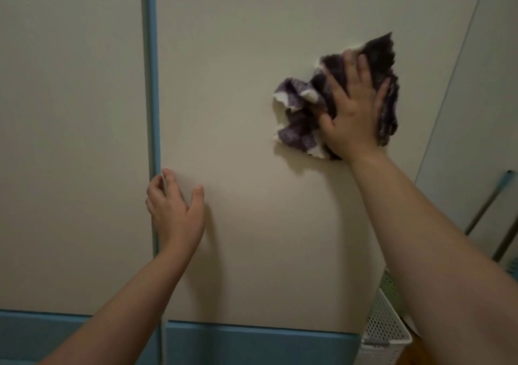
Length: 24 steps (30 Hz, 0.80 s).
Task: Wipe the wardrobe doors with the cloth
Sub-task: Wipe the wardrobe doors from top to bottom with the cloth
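Item 1, cloth (297, 95): purple-and-white, crumpled, lying against the face of the right door (252, 129), at about 2 o'clock in our view. We see its loose folds bunch out toward 9 o'clock from the hand that covers it, and one dark corner stands up at 12 o'clock.

Item 2, right hand (354, 106): flat and wide, fingers straight and spread, pointing to 12 o'clock. It presses the cloth to the door, and the palm covers the cloth's right half.

Item 3, left hand (175, 210): at 8 o'clock, well apart from the cloth. We see its fingers curled round the left edge of the right door, gripping it, and the thumb spread out on the door's face toward 1 o'clock.

Item 4, left door (70, 140): cream like its neighbour and touched by neither hand.

Item 5, blue strip (150, 70): upright, between the two doors, running from 12 to 6 o'clock.

Item 6, blue band (252, 342): along the foot of the doors, at 6 o'clock.

Item 7, white basket (384, 328): perforated, at 5 o'clock, just beside the wardrobe's right side.

Item 8, pole (487, 216): grey with a blue tip, leaning at 4 o'clock. We cannot tell what it belongs to.
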{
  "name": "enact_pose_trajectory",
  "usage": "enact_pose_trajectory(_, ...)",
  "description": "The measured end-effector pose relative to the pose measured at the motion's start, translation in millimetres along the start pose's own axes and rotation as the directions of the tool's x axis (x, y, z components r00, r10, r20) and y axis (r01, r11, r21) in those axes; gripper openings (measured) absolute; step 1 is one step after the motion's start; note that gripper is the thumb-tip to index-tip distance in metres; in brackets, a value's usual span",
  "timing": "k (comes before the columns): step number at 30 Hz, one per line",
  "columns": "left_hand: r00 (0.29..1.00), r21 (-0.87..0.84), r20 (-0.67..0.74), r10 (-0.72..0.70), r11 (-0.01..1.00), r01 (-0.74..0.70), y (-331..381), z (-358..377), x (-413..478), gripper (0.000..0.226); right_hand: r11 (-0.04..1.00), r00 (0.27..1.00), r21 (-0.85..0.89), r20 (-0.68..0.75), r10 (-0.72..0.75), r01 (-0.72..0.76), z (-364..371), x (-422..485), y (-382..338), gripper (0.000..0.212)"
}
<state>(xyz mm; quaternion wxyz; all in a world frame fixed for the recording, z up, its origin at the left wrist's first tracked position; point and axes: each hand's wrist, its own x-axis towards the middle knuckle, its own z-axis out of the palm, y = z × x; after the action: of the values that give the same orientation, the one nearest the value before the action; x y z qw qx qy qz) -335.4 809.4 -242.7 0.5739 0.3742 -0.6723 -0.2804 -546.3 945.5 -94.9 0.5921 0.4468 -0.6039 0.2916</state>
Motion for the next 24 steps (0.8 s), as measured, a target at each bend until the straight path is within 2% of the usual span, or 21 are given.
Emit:
enact_pose_trajectory(4, 1.0, -0.048, 0.011, 0.008, 0.999, -0.007, -2, -2, -1, 0.075, 0.989, 0.989, -0.015, 0.014, 0.148, -0.148, -14, 0, 29, 0.055)
enact_pose_trajectory(6, 1.0, -0.089, 0.007, 0.009, 0.996, -0.009, -2, -3, 0, 0.066, 0.967, 0.967, -0.024, 0.017, 0.252, -0.252, -18, -12, 39, 0.057)
enact_pose_trajectory(8, 1.0, -0.103, 0.001, 0.015, 0.995, -0.014, -1, -4, 0, 0.056, 0.933, 0.933, -0.026, -0.007, 0.36, -0.36, -20, -31, 45, 0.059)
enact_pose_trajectory(13, 1.0, -0.126, -0.002, 0.02, 0.992, -0.02, -1, -5, -1, 0.055, 0.811, 0.809, 0.011, -0.069, 0.584, -0.585, -18, -91, 37, 0.066)
enact_pose_trajectory(17, 1.0, -0.117, -0.01, 0.01, 0.993, -0.012, 0, -4, 1, 0.066, 0.788, 0.782, 0.045, -0.096, 0.615, -0.614, -6, -134, 13, 0.063)
enact_pose_trajectory(20, 1.0, -0.115, -0.022, -0.003, 0.993, 0.0, 0, -2, -1, 0.073, 0.794, 0.792, 0.049, -0.047, 0.608, -0.606, 4, -151, -14, 0.062)
enact_pose_trajectory(22, 1.0, -0.111, -0.024, -0.01, 0.994, 0.007, 0, 0, -3, 0.074, 0.842, 0.842, 0.026, 0.002, 0.539, -0.539, 10, -153, -34, 0.061)
enact_pose_trajectory(24, 1.0, -0.117, -0.024, -0.013, 0.993, 0.01, 1, 2, -5, 0.074, 0.916, 0.915, 0.0, 0.055, 0.401, -0.401, 18, -152, -53, 0.062)
